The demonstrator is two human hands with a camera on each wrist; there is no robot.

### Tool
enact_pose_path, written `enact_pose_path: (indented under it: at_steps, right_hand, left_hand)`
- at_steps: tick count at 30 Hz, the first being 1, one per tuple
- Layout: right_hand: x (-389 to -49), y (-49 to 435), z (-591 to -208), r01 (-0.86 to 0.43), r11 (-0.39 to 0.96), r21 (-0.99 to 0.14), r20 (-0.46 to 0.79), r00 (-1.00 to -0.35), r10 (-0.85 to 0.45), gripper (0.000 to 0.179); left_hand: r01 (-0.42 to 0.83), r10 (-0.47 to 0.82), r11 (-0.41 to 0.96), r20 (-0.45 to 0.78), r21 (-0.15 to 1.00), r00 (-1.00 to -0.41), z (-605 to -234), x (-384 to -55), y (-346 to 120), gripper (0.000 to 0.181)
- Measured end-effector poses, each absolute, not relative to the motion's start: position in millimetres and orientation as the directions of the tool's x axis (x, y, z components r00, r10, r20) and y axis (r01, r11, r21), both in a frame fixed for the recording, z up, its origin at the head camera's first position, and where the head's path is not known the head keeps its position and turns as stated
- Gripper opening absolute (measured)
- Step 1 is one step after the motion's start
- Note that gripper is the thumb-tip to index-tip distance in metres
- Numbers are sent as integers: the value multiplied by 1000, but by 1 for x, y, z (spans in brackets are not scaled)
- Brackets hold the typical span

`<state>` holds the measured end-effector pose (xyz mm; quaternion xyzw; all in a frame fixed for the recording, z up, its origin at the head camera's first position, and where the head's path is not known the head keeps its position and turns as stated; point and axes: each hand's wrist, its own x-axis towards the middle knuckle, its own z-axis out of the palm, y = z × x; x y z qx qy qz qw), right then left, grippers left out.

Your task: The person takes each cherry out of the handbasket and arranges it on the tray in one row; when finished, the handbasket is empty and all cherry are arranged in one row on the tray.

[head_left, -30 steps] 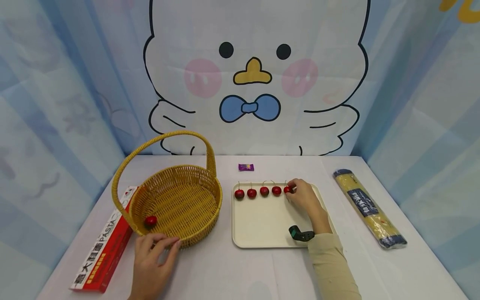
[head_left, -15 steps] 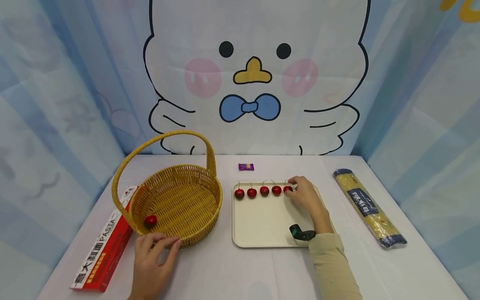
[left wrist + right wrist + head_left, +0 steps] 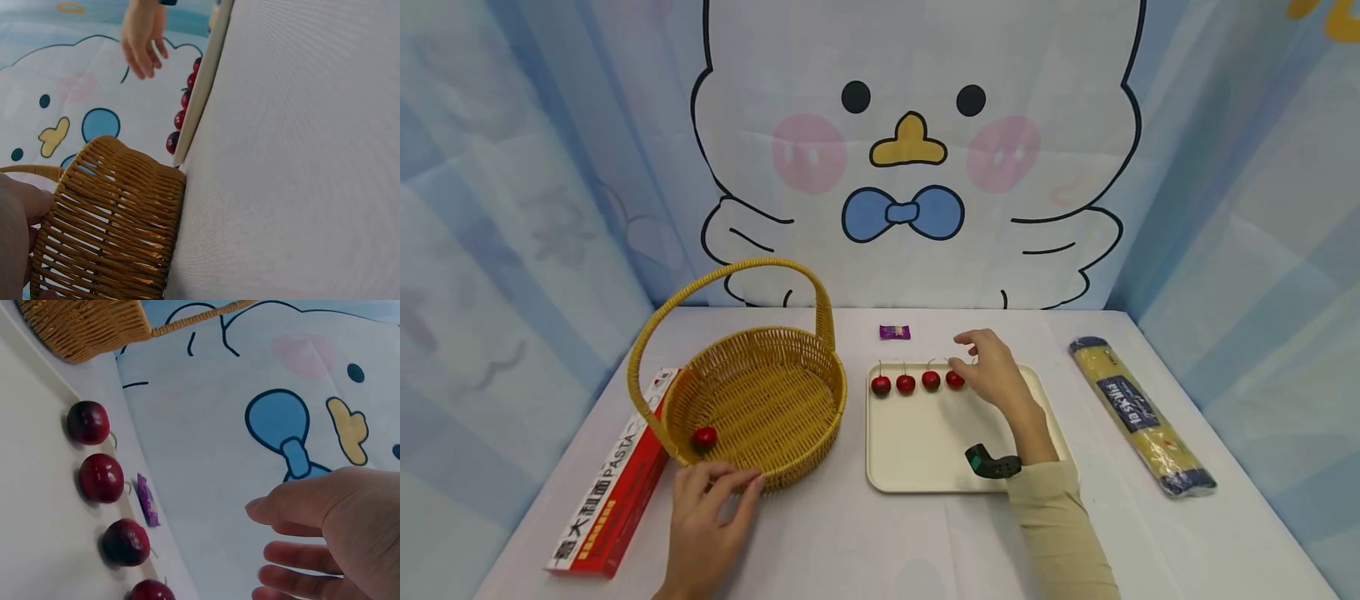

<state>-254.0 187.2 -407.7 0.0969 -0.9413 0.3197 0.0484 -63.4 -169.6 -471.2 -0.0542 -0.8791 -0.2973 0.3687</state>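
My left hand [image 3: 707,525] is at the near rim of a yellow wicker basket [image 3: 831,417], thumb and fingers pinching the rim. Inside the basket lies one red cherry [image 3: 703,438]. My right hand [image 3: 996,375] hovers over the far edge of a cream tray [image 3: 917,467], fingers apart and nothing between them. Along that edge runs a row of cherries [image 3: 906,384], stems pointing away; in the head view the hand hides the rightmost one. The right wrist view shows the hand [image 3: 337,531] beside the row, clear of the cherries [image 3: 102,478].
Left of the basket, partly behind it, lies a red and white pasta box [image 3: 617,492]. A bag of spaghetti [image 3: 1138,412] is at the right of the table. A small purple wrapped candy [image 3: 895,332] sits behind the tray. Printed cloth [image 3: 910,275] stands at the back and sides.
My right hand has let go of the rightmost cherry, risen and shifted left, its fingers spreading. The left hand keeps its place at the basket rim. The view has shifted slightly.
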Motion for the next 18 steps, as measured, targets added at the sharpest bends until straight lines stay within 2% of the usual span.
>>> enact_pose_path:
  at_steps: [10, 18]
  right_hand:
    - [-246, 146, -388, -365, 704, -609, 255, -931, -263, 39]
    - [-243, 110, -385, -450, 651, -611, 275, -892, -359, 37]
  left_hand:
    - [329, -109, 819, 691, 470, -714, -471, -63, -170, 22]
    - [296, -132, 821, 667, 487, -733, -470, -62, -168, 21]
